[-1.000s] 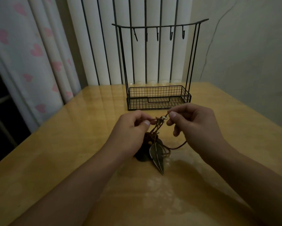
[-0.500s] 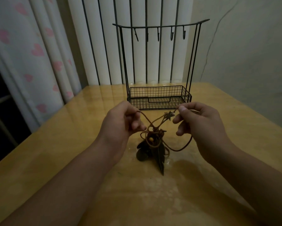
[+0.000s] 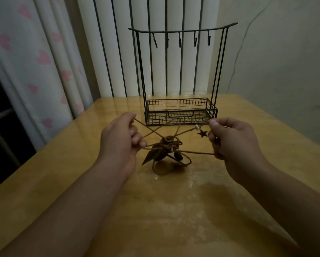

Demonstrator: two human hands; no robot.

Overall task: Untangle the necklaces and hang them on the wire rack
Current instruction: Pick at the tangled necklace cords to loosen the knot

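A tangle of brown cord necklaces (image 3: 169,143) hangs just above the yellow table (image 3: 174,210), stretched between my hands. My left hand (image 3: 121,143) grips cords on the left side. My right hand (image 3: 231,141) pinches cords on the right, beside a white bead (image 3: 197,127) and a dark star charm (image 3: 202,133). A dark leaf pendant (image 3: 151,156) dangles from the knot, and a cord loop (image 3: 162,166) droops onto the table. The black wire rack (image 3: 180,112), with several bare hooks (image 3: 180,41) on its top bar, stands behind the hands.
Vertical white blinds (image 3: 155,67) hang behind the rack. A curtain with pink hearts (image 3: 35,62) falls at the left past the table's edge. A grey wall (image 3: 285,71) runs along the right side.
My hands have pulled apart sideways, stretching the cords into a cross. The knot has lifted and the leaf pendant has swung up to the left. The star charm has moved right with my right hand.
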